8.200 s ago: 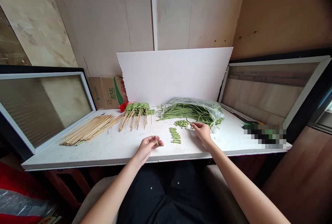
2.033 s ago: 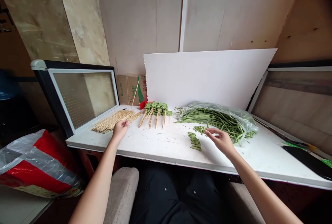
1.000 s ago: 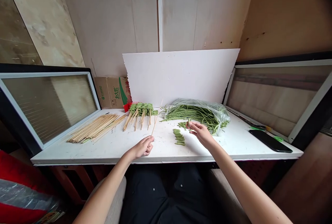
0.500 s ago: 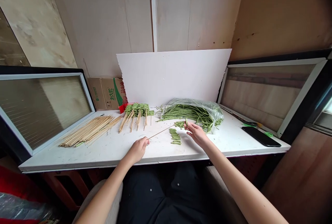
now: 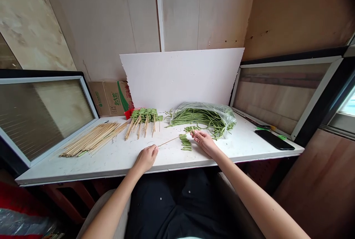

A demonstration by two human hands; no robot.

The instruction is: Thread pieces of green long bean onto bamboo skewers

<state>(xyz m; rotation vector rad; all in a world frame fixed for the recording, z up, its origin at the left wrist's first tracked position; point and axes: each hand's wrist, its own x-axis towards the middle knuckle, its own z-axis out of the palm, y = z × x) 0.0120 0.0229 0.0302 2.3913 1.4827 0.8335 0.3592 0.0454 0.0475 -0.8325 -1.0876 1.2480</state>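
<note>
Your left hand is closed, pinching a skewer with its tip pointing right. Your right hand, fingers loosely curled, is at the cut bean pile; can't tell whether it grips one.

Both bare forearms reach forward and angle slightly toward each other. The left hand is knuckles-up, its fingers pinched closed. The right hand sits farther forward, to the right of those fingers, wrist straight, its own fingers drawn together in a pinch.

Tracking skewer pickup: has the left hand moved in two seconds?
Yes: the left hand went right, from the bare bamboo skewer pile toward cut green bean pieces.
</note>
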